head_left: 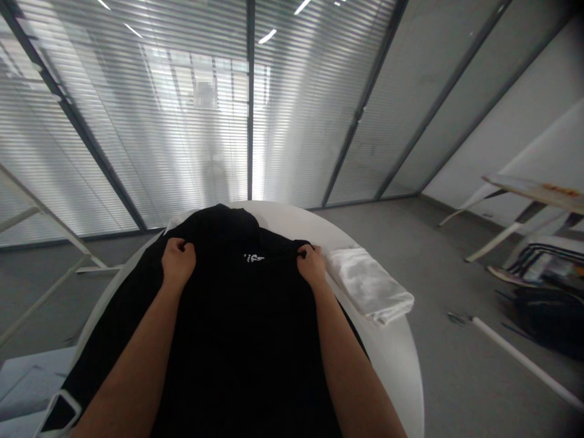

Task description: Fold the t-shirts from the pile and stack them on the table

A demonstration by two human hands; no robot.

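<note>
Bare left forearm (130, 359) and right forearm (349, 359), both tapering smoothly to narrow wrists (172, 287) and bare hands (179, 261)

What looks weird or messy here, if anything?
A long white pole seems to lie loose on the grey floor, which looks odd. Nothing looks spilled, and the black cloth top with white lettering and folded shiny white cloth look fine.

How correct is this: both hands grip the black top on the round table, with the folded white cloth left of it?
One error: the head view shows the white cloth right of the black top, not left. Left hand and right hand do grip it.
</note>
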